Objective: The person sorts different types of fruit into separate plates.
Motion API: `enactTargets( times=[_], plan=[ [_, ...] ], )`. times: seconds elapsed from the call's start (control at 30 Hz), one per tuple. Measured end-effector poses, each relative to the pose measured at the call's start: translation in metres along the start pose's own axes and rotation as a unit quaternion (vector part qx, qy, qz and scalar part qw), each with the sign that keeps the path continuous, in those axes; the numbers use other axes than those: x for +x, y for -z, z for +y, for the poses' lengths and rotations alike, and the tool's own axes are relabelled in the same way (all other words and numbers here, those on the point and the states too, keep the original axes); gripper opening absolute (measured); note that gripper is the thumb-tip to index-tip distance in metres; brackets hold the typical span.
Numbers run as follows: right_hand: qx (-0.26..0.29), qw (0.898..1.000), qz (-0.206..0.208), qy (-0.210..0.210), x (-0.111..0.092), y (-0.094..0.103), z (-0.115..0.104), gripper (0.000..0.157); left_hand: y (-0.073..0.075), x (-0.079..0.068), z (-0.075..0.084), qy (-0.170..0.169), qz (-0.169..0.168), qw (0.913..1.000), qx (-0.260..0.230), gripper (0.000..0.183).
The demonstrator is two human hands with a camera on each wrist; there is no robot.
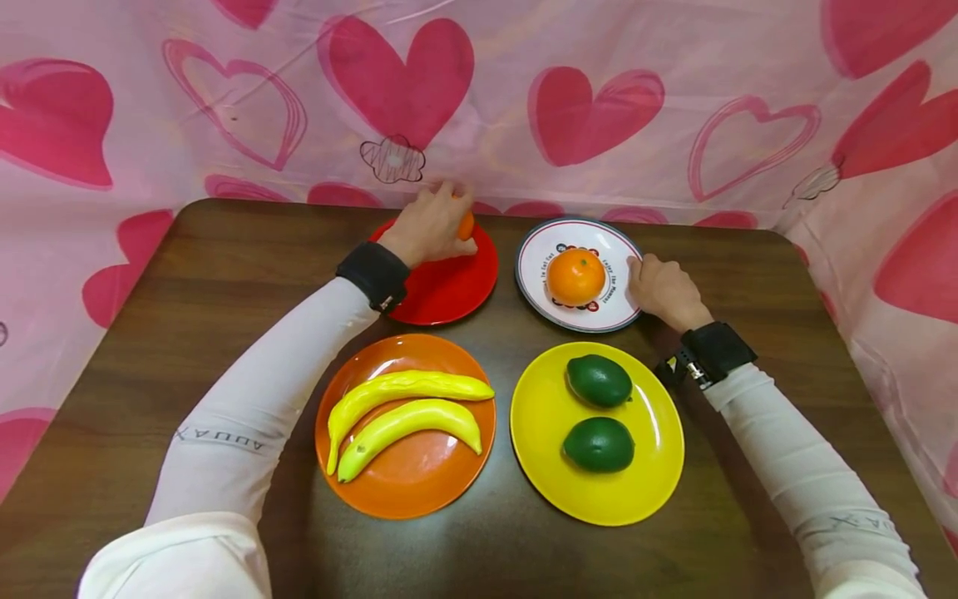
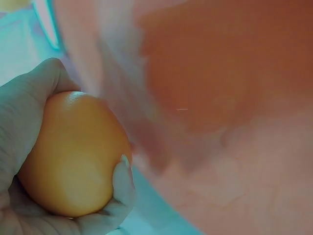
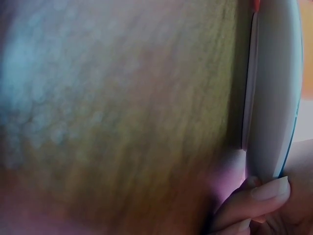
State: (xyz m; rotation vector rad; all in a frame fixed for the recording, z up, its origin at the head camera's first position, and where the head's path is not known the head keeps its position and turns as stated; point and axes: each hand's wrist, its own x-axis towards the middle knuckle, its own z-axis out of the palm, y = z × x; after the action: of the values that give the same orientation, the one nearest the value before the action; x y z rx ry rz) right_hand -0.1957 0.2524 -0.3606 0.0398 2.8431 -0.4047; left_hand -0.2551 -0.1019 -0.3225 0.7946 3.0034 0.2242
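My left hand (image 1: 430,226) is over the far part of a red plate (image 1: 441,295), gripping an orange (image 1: 466,226). In the left wrist view the thumb and fingers curl round that smooth orange (image 2: 76,156). At the right, my right hand (image 1: 666,291) pinches the edge of a white plate (image 1: 535,270) with a dark blue rim and printed lettering. The right wrist view has fingertips (image 3: 271,191) right at the rim of this plate (image 3: 274,88). A second orange (image 1: 576,277) sits in the middle of the white plate.
Nearer me, an orange plate (image 1: 419,491) bears two bananas (image 1: 419,384). Beside it, a yellow plate (image 1: 535,441) carries two dark green limes (image 1: 599,444). All stand on a brown wooden table (image 1: 217,274), and a pink heart-patterned cloth (image 1: 494,50) hangs behind its far edge.
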Motion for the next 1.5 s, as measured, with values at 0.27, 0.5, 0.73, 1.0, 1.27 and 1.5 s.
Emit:
enactTargets(
  times=[0.27, 0.5, 0.73, 1.0, 1.27, 1.5],
  plan=[
    [0.004, 1.000, 0.000, 0.001, 0.000, 0.003, 0.001, 0.063, 0.031, 0.010, 0.037, -0.056, 0.031, 0.9978, -0.017, 0.051],
    [0.006, 1.000, 0.009, -0.008, 0.003, -0.001, 0.005, 0.062, 0.040, 0.038, 0.088, -0.104, 0.017, 0.9943, 0.016, 0.060],
    [-0.001, 1.000, 0.009, -0.012, 0.003, -0.003, 0.001, 0.064, 0.032, 0.064, 0.134, -0.137, -0.001, 0.9901, 0.030, 0.066],
    [0.004, 1.000, -0.008, -0.017, 0.002, -0.003, -0.004, 0.070, 0.010, 0.077, 0.161, -0.140, -0.052, 0.9887, 0.015, 0.074],
    [-0.003, 1.000, -0.006, -0.027, 0.002, -0.003, -0.009, 0.068, -0.002, 0.087, 0.161, -0.135, -0.073, 0.9879, 0.026, 0.075],
    [-0.004, 1.000, -0.006, -0.031, -0.001, -0.003, -0.008, 0.065, -0.007, 0.090, 0.163, -0.090, -0.134, 0.9870, 0.000, 0.079]
  ],
)
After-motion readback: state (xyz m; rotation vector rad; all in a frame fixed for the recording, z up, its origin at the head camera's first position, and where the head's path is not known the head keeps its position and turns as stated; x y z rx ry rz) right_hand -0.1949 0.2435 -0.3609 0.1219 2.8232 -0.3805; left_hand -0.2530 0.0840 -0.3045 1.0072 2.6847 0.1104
